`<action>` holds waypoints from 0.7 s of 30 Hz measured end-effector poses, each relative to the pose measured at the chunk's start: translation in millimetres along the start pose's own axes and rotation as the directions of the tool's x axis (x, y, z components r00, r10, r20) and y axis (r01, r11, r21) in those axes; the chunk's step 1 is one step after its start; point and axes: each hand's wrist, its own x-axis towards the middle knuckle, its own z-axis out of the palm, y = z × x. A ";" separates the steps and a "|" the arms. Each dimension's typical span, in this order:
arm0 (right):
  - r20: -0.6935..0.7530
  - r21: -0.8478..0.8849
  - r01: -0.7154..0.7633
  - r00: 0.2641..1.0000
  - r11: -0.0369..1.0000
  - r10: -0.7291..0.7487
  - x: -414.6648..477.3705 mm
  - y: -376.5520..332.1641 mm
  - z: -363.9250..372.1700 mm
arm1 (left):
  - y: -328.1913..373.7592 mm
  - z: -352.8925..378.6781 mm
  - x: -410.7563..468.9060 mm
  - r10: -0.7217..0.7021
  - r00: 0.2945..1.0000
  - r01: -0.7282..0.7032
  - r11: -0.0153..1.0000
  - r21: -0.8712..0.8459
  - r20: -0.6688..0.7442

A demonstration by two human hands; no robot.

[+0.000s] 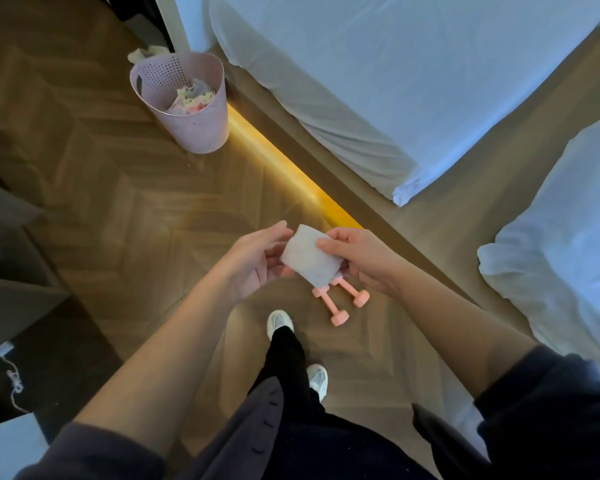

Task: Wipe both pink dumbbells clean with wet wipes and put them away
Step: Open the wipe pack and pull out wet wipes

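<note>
Left grip [257, 261] and right grip [357, 258] are both clamped on one white wet wipe [309, 259], held in the air between them near frame centre.
- Left: thumb on the wipe's 10 o'clock edge, fingers curled under it.
- Right: thumb pressed on the wipe's 2 o'clock corner, fingers tucked behind the 4 o'clock edge.
- The wipe looks folded, roughly square and tilted. Its lower corner hangs free at 6 o'clock.

Both dumbbells are on the wooden floor [125, 202], neither touched by a grip.
- Left dumbbell [338, 318] and right dumbbell [359, 298] lie just beside each other at 5 o'clock of the wipe.
- Their far ends are hidden behind the wipe. I cannot tell if the two touch.
- They sit at 1 o'clock of the front white shoe [280, 322]. The rear shoe [317, 377] is at 6 o'clock of them.

Rest:
- A pink perforated basket [187, 129] stands at 10 o'clock of the frame with crumpled waste inside, well apart from the dumbbells.
- A bed with a white sheet [395, 81] fills 12 to 2 o'clock.
- A yellow light strip [284, 168] runs along the bed base, from the basket toward the grips.
- More white bedding [551, 254] is at 3 o'clock.
- Dark sleeves are pushed up on both forearms.
- A white cable [14, 379] lies at 8 o'clock.
</note>
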 end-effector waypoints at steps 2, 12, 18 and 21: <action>-0.046 0.106 0.000 0.999 0.994 0.005 15.0 -5.9 -10.3 | 3.3 1.6 19.7 -0.119 0.993 0.122 0.972 -0.200 0.028; -0.144 0.077 0.015 0.990 0.997 -0.004 97.7 -75.8 -66.5 | 84.4 26.4 115.2 -0.048 0.996 0.061 0.979 -0.194 0.070; 0.000 0.023 -0.073 0.997 0.997 0.074 122.4 -118.7 -76.6 | 126.8 30.5 140.2 0.135 0.991 -0.133 0.986 0.098 -0.013; -0.071 -0.057 -0.014 0.997 0.998 0.010 139.7 -137.8 -77.2 | 136.6 28.8 150.1 0.147 0.987 -0.141 0.986 0.086 -0.069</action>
